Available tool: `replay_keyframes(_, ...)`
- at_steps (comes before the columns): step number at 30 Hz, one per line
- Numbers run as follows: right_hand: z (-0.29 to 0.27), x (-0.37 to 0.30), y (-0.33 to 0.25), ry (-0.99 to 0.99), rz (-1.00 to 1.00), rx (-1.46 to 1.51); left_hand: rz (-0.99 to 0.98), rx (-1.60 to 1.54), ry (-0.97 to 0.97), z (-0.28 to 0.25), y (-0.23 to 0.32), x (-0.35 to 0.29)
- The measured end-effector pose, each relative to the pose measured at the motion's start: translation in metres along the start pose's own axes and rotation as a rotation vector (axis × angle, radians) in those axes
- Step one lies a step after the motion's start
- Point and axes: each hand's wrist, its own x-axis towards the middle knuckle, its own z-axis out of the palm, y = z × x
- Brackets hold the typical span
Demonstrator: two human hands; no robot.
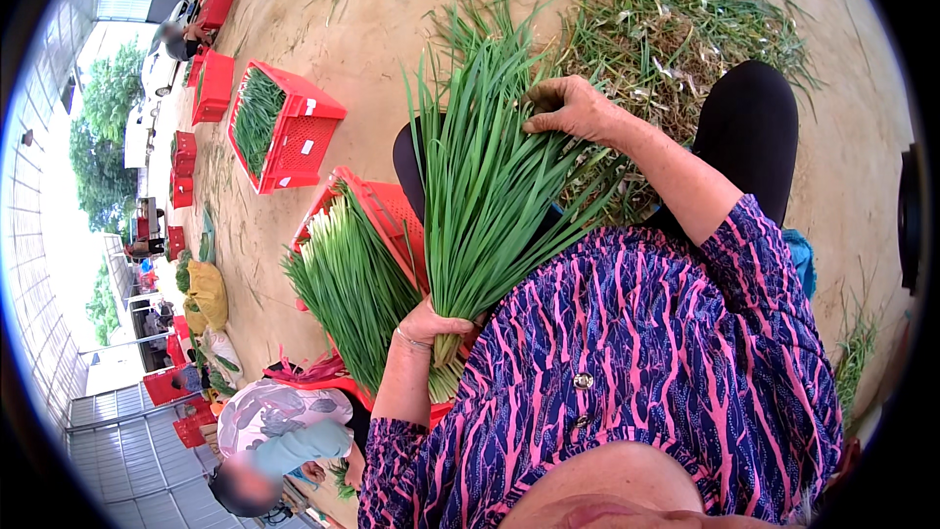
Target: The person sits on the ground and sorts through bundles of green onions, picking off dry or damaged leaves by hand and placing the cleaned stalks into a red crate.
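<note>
Apparently picked over the green bunch (490, 176), right of the near red crate (390, 211) — next likely called for steadying its base and parting leaves. Clasped the near end in the left grip (437, 319); stretched the right grip (572, 110), curled, to the far right edge — pinching or not, couldn't tell.

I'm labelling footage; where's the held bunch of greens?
Centre of the head view: the bunch is in the left hand, right of a red crate.
</note>
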Motion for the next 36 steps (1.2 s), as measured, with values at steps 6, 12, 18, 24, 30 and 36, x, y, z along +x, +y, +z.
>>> replay_keyframes(6, 0.004, -0.003, -0.008, 0.004, 0.027, 0.144, 0.000, 0.003, -0.012, -0.001, -0.001, -0.001)
replay_keyframes(12, 0.010, 0.002, 0.003, 0.004, 0.062, 0.200, 0.013, 0.013, 0.004, 0.005, 0.003, -0.001)
replay_keyframes(18, 0.019, 0.003, 0.008, 0.019, 0.032, 0.368, -0.001, 0.031, 0.003, 0.008, 0.005, 0.000)
replay_keyframes(24, 0.023, 0.001, 0.005, 0.063, 0.087, 0.333, -0.006, 0.015, 0.020, 0.005, 0.003, -0.002)
replay_keyframes(30, 0.024, 0.001, 0.010, 0.064, 0.144, 0.348, 0.007, 0.005, 0.022, 0.007, 0.002, -0.001)
replay_keyframes(36, 0.026, 0.002, 0.010, 0.045, 0.205, 0.587, -0.015, -0.003, -0.007, 0.007, 0.004, -0.001)
